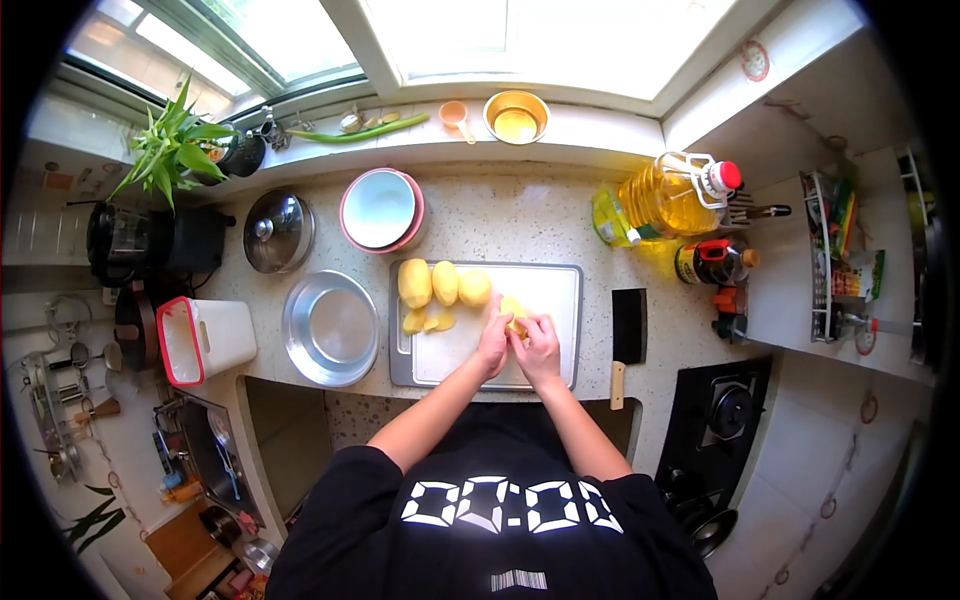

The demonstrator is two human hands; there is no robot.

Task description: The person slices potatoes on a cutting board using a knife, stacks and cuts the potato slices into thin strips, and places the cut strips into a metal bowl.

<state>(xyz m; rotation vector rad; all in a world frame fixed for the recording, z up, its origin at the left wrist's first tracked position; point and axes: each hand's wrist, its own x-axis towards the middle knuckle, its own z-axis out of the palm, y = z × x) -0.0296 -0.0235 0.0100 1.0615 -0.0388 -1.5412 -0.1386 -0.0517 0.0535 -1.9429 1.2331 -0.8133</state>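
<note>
Over the right half of the white cutting board (440,355) with a grey rim, my left hand (493,342) and my right hand (538,350) come together around a yellow potato piece (512,308). Fingers of both hands are closed on it and partly cover it. Along the board's upper left lie peeled potatoes (415,283), whole or nearly so. Just below them are smaller potato pieces (414,321). A cleaver (628,330) with a black blade and a wooden handle rests on the counter to the right of the board.
Left of the board stand a metal basin (330,328), stacked bowls (382,208) and a lidded pot (278,232). An oil jug (668,195) and a dark sauce bottle (715,262) are at the back right. A gas stove (712,420) is at the right.
</note>
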